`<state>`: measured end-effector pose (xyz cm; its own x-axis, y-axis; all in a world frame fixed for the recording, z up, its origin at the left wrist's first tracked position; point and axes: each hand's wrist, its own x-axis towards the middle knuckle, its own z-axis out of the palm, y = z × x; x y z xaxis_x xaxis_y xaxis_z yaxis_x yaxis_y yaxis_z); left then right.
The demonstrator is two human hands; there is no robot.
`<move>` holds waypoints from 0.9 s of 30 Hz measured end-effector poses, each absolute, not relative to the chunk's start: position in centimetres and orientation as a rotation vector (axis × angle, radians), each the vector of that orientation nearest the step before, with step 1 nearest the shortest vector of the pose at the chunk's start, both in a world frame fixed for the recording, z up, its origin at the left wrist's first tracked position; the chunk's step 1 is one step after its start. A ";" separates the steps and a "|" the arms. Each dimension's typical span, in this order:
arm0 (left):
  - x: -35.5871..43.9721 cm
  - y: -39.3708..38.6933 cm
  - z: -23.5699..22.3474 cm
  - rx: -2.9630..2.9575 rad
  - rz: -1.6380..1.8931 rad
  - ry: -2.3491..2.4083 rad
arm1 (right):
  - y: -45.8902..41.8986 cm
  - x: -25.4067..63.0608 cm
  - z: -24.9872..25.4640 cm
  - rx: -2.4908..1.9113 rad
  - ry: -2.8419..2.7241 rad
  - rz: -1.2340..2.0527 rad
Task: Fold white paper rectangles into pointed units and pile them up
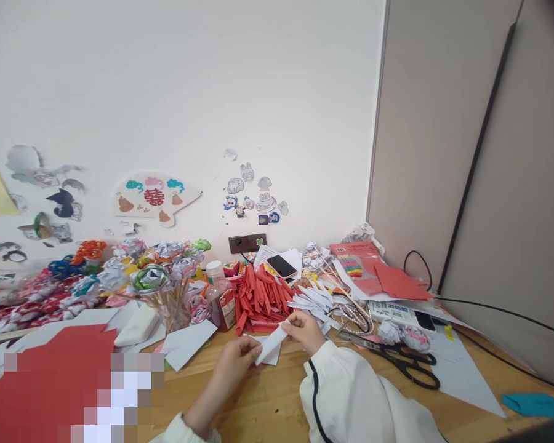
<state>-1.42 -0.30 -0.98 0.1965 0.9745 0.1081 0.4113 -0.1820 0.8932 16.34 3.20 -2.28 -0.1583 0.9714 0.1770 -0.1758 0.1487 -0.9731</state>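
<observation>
Between my two hands a narrow folded strip of white paper (272,345) is held at a slant above the wooden table (258,412). My left hand (240,363) pinches its lower left end between thumb and fingers. The upper right end is gripped by my right hand (306,332). Another white sheet lies partly hidden beneath the strip. Just beyond my hands is a heap of folded red paper strips (262,298), and beside it a smaller pile of folded white strips (317,303).
Black-handled scissors (410,363) lie to the right, near crumpled paper balls and a phone. A bottle (219,298) and a container of paper flowers on sticks (168,307) stand at left. Red sheets (64,369) cover the left front. A wall with stickers borders the back.
</observation>
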 end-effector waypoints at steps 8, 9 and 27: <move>-0.8 -0.6 -0.4 1.656 1.086 1.306 | 2.9 15.7 -2.8 -0.841 -1.297 1.518; -0.6 -0.8 -0.2 1.648 1.103 1.295 | 2.7 15.5 -2.9 -0.857 -1.377 1.540; 0.3 -1.6 0.3 1.597 1.317 1.314 | 1.0 13.3 -3.7 -0.921 -1.640 1.505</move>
<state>0.33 -1.59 0.34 -0.0200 0.9603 0.2783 0.2765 -0.2622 0.9246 13.28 0.96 -3.73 -0.4885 0.8717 0.0390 0.0362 0.0650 -0.9972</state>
